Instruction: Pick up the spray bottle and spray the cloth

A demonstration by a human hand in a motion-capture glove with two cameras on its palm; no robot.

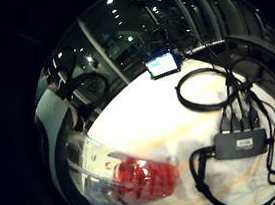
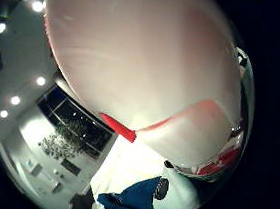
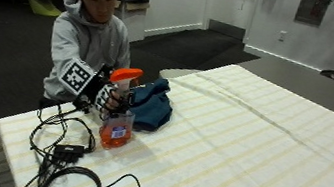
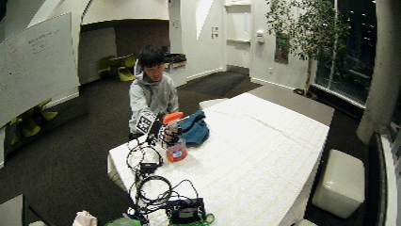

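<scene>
Outside view: a person seated at the near corner of a table covered with a cream, yellow-striped cloth (image 3: 267, 140) has the black-gloved right hand (image 3: 109, 98) wrapped round the neck of a clear plastic spray bottle with an orange trigger head and orange liquid (image 3: 116, 128); the fingers are curled about it just under the head. The bottle stands upright with its base on the tablecloth, a blue-and-white label facing the camera. A crumpled dark blue cloth (image 3: 152, 104) lies just beside the bottle, on the far side of it. The bare hand is not seen. A black cable hub with looped black leads (image 3: 66, 151) lies near the table's corner. Wide outside view: the same arrangement, with the bottle (image 4: 176, 150) and blue cloth (image 4: 194, 127) at the table end nearest the person; it alone shows further cable coils and a dark device at the table's other near corner. Little-finger palm view: the bottle's clear lower body with red-orange liquid (image 1: 138, 178) close to the palm, the hub (image 1: 241, 143) beyond on the tablecloth. Thumb-side palm view: the pale bottle wall (image 2: 144, 60) fills most of the picture; the blue cloth (image 2: 129, 204) shows beyond it.
</scene>
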